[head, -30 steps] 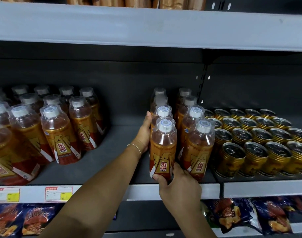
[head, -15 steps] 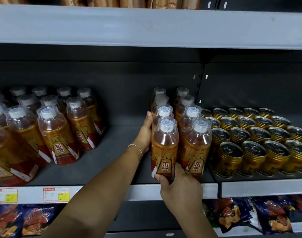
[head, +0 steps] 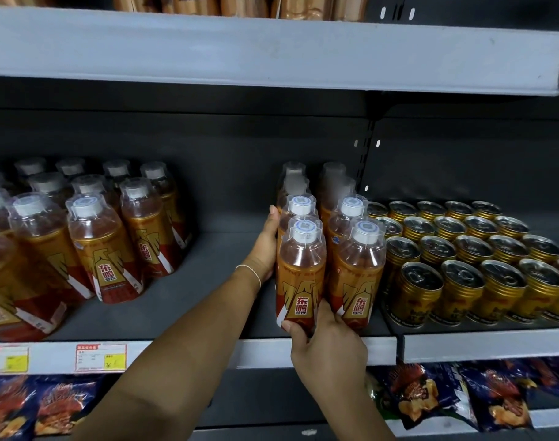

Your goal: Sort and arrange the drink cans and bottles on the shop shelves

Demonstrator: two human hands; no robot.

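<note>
- Head view: the front bottle (head: 300,275) stands at the shelf (head: 208,249) edge. It is gripped at its base by the right hand (head: 327,345), with the thumb on its left and the fingers tucked between it and the neighbouring bottle (head: 357,275).
- The left hand (head: 265,246) is laid flat, fingers straight, against the left side of the bottles behind.
- The rearmost bottles are blurred.
- Gold cans (head: 462,265) are packed just beside on the right, a further bottle group (head: 103,243) is set well apart on the left, and snack bags (head: 446,399) are seen below.

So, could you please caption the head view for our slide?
Left hand braces the bottle row while right hand grips the front bottle beside gold cans.
</note>
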